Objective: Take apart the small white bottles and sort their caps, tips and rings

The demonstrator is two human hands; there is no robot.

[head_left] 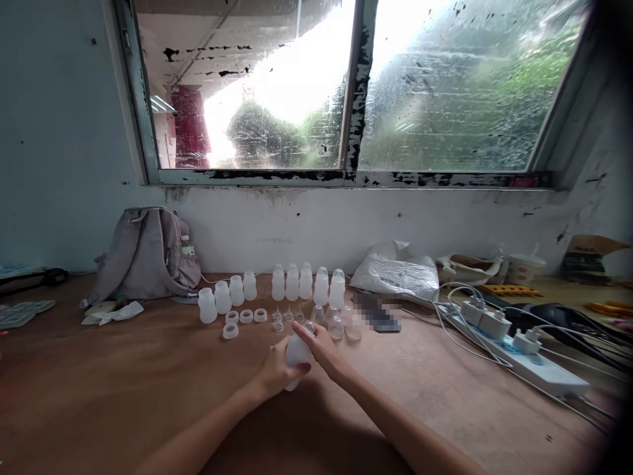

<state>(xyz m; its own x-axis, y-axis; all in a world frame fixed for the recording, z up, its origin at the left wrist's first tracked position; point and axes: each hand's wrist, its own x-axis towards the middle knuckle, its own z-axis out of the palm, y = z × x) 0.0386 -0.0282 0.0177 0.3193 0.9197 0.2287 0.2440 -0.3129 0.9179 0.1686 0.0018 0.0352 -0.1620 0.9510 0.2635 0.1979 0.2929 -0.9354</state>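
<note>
A frosted white baby bottle (297, 353) is held tilted above the table. My left hand (277, 369) wraps round its body. My right hand (322, 343) is closed round the top end, where a clear piece shows between the fingers; the rest of the top is hidden. Beyond my hands lie several clear nipples (277, 316), white collar rings (246, 316) and clear dome caps (335, 328). Open bottle bodies (223, 298) stand in a slanting row at the left. Several capped bottles (292, 284) stand upright further right.
A grey backpack (148, 254) leans on the wall at the left, near a white tissue (116, 313). A silver padded bag (395, 270) and a pixelated dark object (378, 313) lie right of the bottles. Chargers and cables crowd a white power strip (544, 376).
</note>
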